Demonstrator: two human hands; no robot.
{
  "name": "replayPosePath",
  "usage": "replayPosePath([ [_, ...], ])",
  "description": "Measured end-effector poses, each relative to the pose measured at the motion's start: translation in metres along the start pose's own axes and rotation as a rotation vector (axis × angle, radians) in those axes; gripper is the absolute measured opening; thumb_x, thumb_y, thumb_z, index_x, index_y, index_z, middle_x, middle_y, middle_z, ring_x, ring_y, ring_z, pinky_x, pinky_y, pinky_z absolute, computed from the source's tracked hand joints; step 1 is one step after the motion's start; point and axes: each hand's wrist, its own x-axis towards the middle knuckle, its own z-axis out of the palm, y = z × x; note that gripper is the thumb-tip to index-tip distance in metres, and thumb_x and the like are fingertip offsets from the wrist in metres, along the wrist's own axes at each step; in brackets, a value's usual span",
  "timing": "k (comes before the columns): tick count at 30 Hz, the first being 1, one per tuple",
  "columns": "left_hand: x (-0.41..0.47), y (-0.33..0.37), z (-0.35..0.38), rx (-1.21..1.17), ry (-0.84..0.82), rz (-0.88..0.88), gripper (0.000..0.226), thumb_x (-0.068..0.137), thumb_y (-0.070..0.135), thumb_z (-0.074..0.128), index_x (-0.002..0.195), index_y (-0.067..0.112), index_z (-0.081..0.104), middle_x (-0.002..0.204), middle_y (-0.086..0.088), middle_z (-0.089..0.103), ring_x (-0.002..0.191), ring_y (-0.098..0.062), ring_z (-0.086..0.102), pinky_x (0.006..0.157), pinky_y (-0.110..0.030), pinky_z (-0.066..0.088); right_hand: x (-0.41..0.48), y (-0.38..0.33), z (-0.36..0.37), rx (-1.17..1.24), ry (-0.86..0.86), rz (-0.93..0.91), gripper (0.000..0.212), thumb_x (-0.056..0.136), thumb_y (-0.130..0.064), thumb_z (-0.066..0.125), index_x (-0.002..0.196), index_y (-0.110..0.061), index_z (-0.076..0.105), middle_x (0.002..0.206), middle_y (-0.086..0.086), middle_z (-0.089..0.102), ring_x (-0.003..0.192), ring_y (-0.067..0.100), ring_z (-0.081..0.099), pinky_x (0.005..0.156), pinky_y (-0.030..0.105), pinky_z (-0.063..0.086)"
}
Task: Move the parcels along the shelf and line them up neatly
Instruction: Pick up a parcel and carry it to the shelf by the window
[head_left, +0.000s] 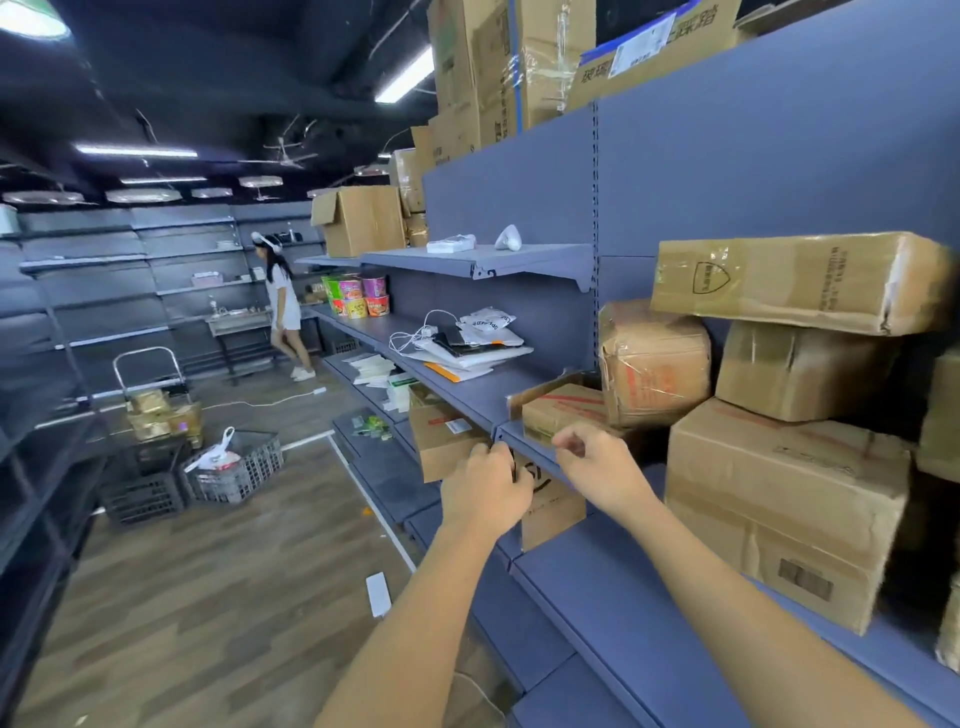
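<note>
Head camera: a person's two bare arms reach into blue-grey shelving (649, 597) stacked with taped brown parcels. Topmost, a long carton (800, 283) bears a black shield emblem and a column of small print too fine to read. Below it a crumpled box (654, 364) carries red lettering, blurred. A big carton (779, 514) on the lower shelf shows a dark barcode-like patch. The top cartons (519, 67) above the unit show Chinese characters and a white shipping label, cut off by the frame edge. A small box (553, 506) with a black curved mark stands on the lower shelf between the hands, its top hidden behind the upper shelf's front edge. The left hand (485, 488) has its fingers curled at that box's left edge; whether it grips the box cannot be told. The right hand (597, 462), fingers curled and thumb near forefinger, sits at the shelf edge just above the box's right corner; whether it holds anything cannot be told. A labelled box (447, 441) sits just left of the left hand, its white sticker unreadable. Instant-noodle cups (358, 299) line a far shelf, their print illegible
</note>
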Motion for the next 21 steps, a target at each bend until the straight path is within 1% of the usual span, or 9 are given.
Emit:
replayPosePath([
  [2,0.024,-0.006,-0.004,0.051,-0.023,0.025,0.027,0.095,0.034,0.041,0.108,0.013,0.053,0.114,-0.005,0.056,0.104,-0.028,0.056,0.076,-0.035,0.042,0.024,0.007,0.004,-0.059,-0.002,0.005,0.013,0.090,-0.012,0.053,0.093,-0.023,0.060,0.098,0.002,0.067,0.093,0.021,0.061,0.085,0.033,0.049],
  [4,0.058,-0.012,-0.007,0.090,-0.025,0.063,0.028,0.095,0.035,0.040,0.110,0.015,0.052,0.113,-0.004,0.056,0.104,-0.027,0.056,0.077,-0.035,0.043,0.057,0.013,0.011,-0.075,0.005,0.001,0.014,0.090,-0.011,0.052,0.093,-0.020,0.063,0.097,0.003,0.068,0.093,0.021,0.061,0.083,0.032,0.048],
  [7,0.107,-0.018,-0.005,0.044,0.017,0.072,0.024,0.094,0.035,0.041,0.104,0.016,0.053,0.108,-0.003,0.057,0.098,-0.026,0.057,0.079,-0.035,0.046,0.098,0.014,0.019,-0.087,0.007,-0.041,0.013,0.090,-0.012,0.053,0.095,-0.016,0.065,0.098,0.000,0.067,0.091,0.018,0.060,0.078,0.028,0.046],
  [9,0.128,-0.018,0.005,0.021,0.011,0.083,0.024,0.094,0.034,0.041,0.103,0.016,0.053,0.107,-0.003,0.054,0.097,-0.026,0.057,0.079,-0.036,0.047,0.117,0.018,0.021,-0.088,0.021,-0.059,0.012,0.091,-0.014,0.055,0.094,-0.014,0.066,0.097,-0.002,0.068,0.089,0.016,0.060,0.078,0.029,0.047],
  [11,0.144,-0.018,0.022,0.016,-0.022,0.096,0.026,0.095,0.035,0.041,0.107,0.015,0.052,0.109,-0.004,0.051,0.099,-0.027,0.057,0.078,-0.036,0.047,0.125,0.025,0.022,-0.116,0.011,-0.053,0.009,0.090,-0.016,0.056,0.090,-0.018,0.065,0.094,-0.003,0.068,0.086,0.015,0.061,0.078,0.031,0.049],
  [13,0.161,-0.016,0.040,-0.002,-0.062,0.114,0.028,0.095,0.034,0.041,0.111,0.015,0.051,0.113,-0.005,0.049,0.102,-0.028,0.057,0.076,-0.036,0.046,0.132,0.036,0.019,-0.152,0.009,-0.029,0.011,0.089,-0.015,0.056,0.094,-0.019,0.064,0.095,-0.003,0.067,0.086,0.014,0.061,0.079,0.029,0.049],
  [16,0.189,-0.006,0.064,-0.031,-0.103,0.185,0.028,0.094,0.034,0.042,0.113,0.015,0.051,0.119,-0.006,0.050,0.108,-0.029,0.054,0.079,-0.036,0.043,0.140,0.052,0.010,-0.223,0.060,-0.009,0.020,0.088,-0.008,0.055,0.103,-0.014,0.066,0.099,-0.002,0.067,0.091,0.012,0.061,0.084,0.022,0.046],
  [18,0.206,-0.003,0.076,-0.055,-0.114,0.243,0.028,0.094,0.035,0.042,0.113,0.017,0.052,0.120,-0.003,0.051,0.108,-0.027,0.055,0.076,-0.033,0.040,0.141,0.062,0.008,-0.278,0.077,-0.011,0.021,0.089,-0.007,0.054,0.105,-0.013,0.065,0.095,-0.006,0.063,0.087,0.009,0.059,0.080,0.018,0.044],
  [21,0.237,-0.009,0.086,-0.093,-0.120,0.316,0.026,0.094,0.037,0.042,0.111,0.020,0.053,0.117,0.001,0.053,0.103,-0.023,0.056,0.074,-0.031,0.038,0.148,0.075,0.018,-0.334,0.048,0.032,0.021,0.091,-0.010,0.052,0.106,-0.015,0.065,0.086,-0.018,0.054,0.082,0.005,0.054,0.083,0.023,0.047],
])
